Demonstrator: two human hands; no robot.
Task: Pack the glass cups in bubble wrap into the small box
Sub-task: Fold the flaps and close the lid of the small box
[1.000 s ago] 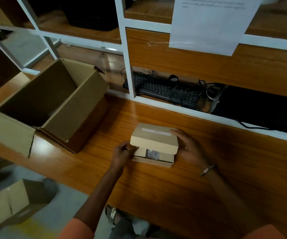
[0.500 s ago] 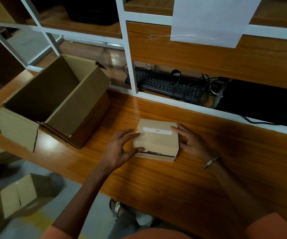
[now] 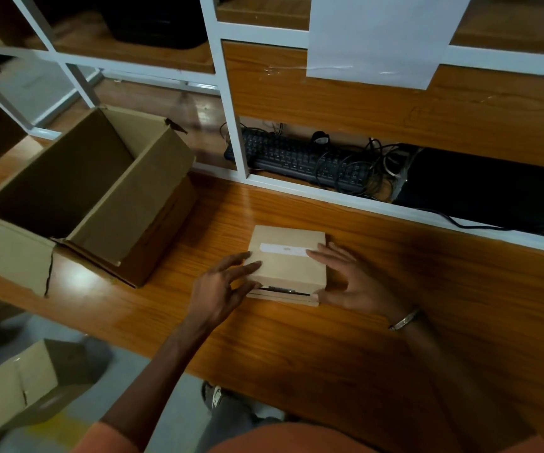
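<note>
A small tan cardboard box (image 3: pixel 288 266) with a white label strip on its lid lies on the wooden table (image 3: pixel 329 348). Its lid is almost down, leaving a thin dark slit along the front edge. My left hand (image 3: pixel 218 289) has spread fingers on the lid's left edge and the thumb at the front left corner. My right hand (image 3: pixel 352 279), with a metal bracelet at the wrist, lies against the right side, fingers on the lid and thumb at the front right corner. No glass cups or bubble wrap can be made out; whatever is inside is hidden.
A large open cardboard box (image 3: pixel 126 204) stands on the table to the left. Behind the small box, a white-framed shelf holds a black keyboard (image 3: pixel 283 155) and tangled cables. A paper sheet (image 3: pixel 378 37) hangs above. Another cardboard box (image 3: pixel 18 390) sits on the floor.
The lid has come down from a wide gap that showed something clear inside to a thin slit. My left hand moved from the box's side up onto the lid, fingers spread.
</note>
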